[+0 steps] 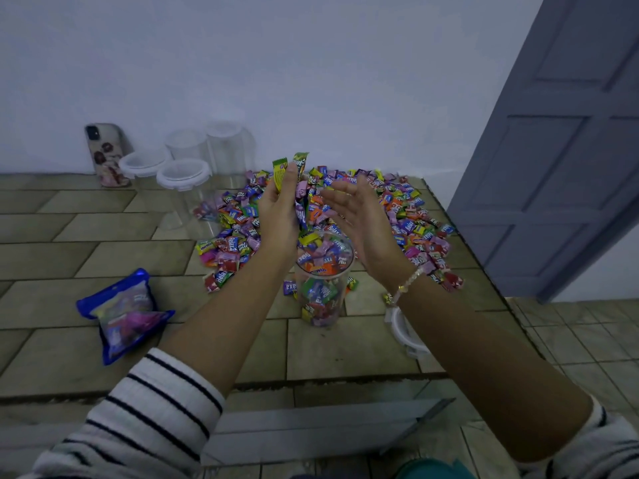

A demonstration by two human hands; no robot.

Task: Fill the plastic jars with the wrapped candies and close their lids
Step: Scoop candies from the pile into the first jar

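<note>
The open jar [321, 292] stood at the centre of the tiled surface [103, 236], packed with wrapped candies almost to its rim, and both hands hung just above its mouth. The left hand [278, 216] had its fingers straight and together, with a few candies [280, 171] lying against their inner side. The right hand [359, 219] faced it with fingers spread and relaxed, holding nothing, so a gap stood between the palms. That gap looked like the likeliest trouble, since loose candies could drop past the narrow mouth. With the jar so full, any more would probably heap above the rim and stop the lid [403, 331], which lay at 4 o'clock, from seating. A wrist dropped carelessly might also tip the tall jar. The surface's right edge ran close by at 3 o'clock, just beyond the candy pile [408, 216], so strays there could roll off. Open tiles lay at 6 and 7 o'clock. The blue bag [122, 314] sat at 8 o'clock and the empty lidded jars [183, 181] at 10 o'clock, well apart.
</note>
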